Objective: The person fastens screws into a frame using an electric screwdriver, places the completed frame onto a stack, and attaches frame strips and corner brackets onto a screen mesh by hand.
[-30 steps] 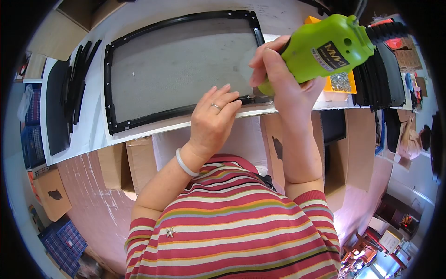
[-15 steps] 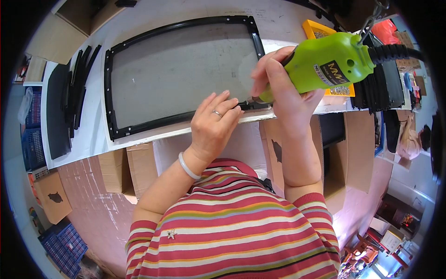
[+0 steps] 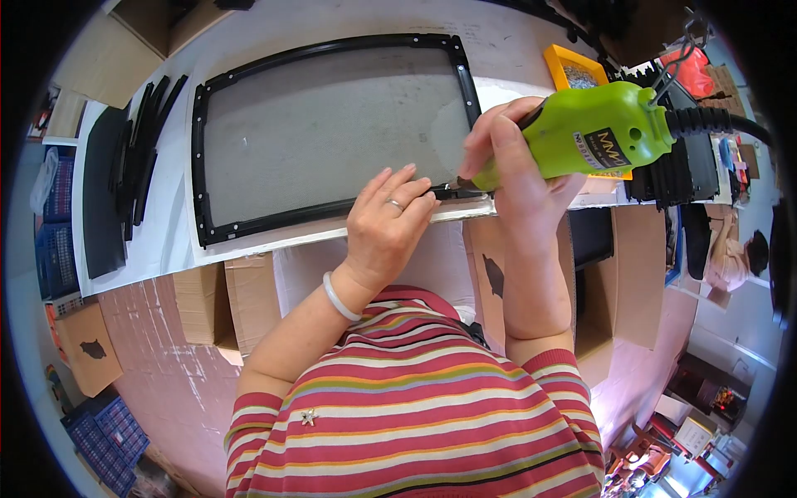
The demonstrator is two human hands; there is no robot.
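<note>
My right hand (image 3: 525,170) is wrapped round a green corded electric screwdriver (image 3: 594,133), held nearly level with its tip pointing left. That tip is at the near rail of a black rectangular frame (image 3: 282,221), close to the frame's near right corner. Whether it touches a screw there is too small to tell. Resting on the same rail, just left of the tip, my left hand (image 3: 388,217) has its fingers stretched out, with a ring on one of them. A grey sheet (image 3: 324,124) fills the frame, which lies flat on the white table (image 3: 170,241).
Black strips (image 3: 151,149) and a dark flat panel (image 3: 104,199) lie on the left. A yellow bin (image 3: 554,60) of small metal parts stands behind the screwdriver, near stacked black pieces (image 3: 652,189). The screwdriver hangs from a chain (image 3: 682,54). Cardboard boxes (image 3: 253,290) stand below the table edge.
My right hand and the screwdriver have shifted slightly right and down in view. My left hand stays on the near rail, with its fingers still stretched out.
</note>
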